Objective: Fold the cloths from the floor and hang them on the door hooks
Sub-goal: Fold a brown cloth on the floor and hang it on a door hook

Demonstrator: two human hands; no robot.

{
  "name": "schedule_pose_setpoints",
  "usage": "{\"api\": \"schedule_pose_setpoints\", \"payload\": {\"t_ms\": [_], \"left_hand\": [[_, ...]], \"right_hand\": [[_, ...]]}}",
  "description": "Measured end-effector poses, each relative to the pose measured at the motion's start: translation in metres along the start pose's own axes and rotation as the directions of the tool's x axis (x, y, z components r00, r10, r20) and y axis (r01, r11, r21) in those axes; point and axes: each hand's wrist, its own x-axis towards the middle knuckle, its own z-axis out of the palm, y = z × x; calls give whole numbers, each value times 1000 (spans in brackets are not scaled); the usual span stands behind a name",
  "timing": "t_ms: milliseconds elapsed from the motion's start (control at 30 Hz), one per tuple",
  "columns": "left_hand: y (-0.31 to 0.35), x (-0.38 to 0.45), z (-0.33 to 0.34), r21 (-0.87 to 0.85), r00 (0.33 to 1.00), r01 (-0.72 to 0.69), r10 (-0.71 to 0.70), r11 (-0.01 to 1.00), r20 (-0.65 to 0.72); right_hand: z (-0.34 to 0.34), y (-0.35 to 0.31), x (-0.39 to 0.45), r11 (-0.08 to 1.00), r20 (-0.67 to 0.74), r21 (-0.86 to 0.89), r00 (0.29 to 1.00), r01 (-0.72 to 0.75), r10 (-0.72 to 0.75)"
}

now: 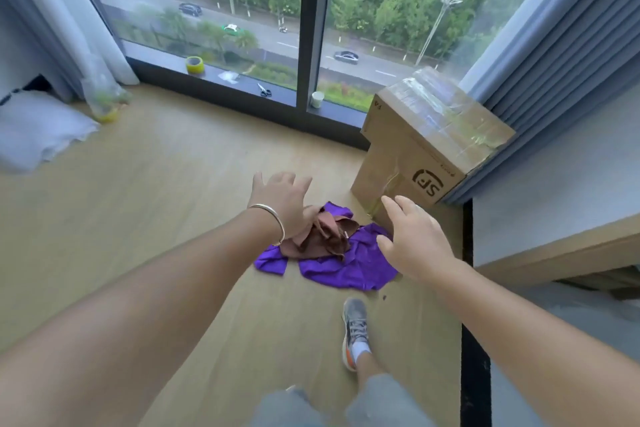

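A purple cloth [349, 267] lies crumpled on the wooden floor, and a brown cloth [322, 236] sits bunched on top of it. Both arms stretch out over the pile. My left hand [284, 204], a bangle on its wrist, hovers above the brown cloth's left side with fingers spread and nothing in it. My right hand [412, 239] is over the purple cloth's right edge, fingers relaxed and empty. No door hooks are in view.
A taped cardboard box [426, 149] stands just behind the cloths on the right, against blue curtains. A window sill [242, 83] carries a tape roll, scissors and a cup. A white cushion [34, 128] lies at left. My shoe [355, 329] is near the cloths.
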Motion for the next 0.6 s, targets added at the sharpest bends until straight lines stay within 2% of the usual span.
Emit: {"api": "schedule_pose_setpoints", "payload": {"t_ms": [100, 233, 400, 600], "left_hand": [[2, 24, 31, 9, 995, 93, -94, 996, 45], [14, 60, 80, -43, 963, 218, -207, 975, 175], [23, 116, 176, -142, 917, 285, -227, 948, 329], [7, 175, 320, -123, 861, 313, -226, 942, 456]], "right_hand": [[32, 11, 47, 995, 70, 2, 993, 98, -98], [74, 37, 111, 984, 221, 5, 959, 179, -175], [150, 82, 191, 964, 356, -45, 906, 263, -231], [282, 112, 272, 964, 485, -57, 851, 258, -199]]}}
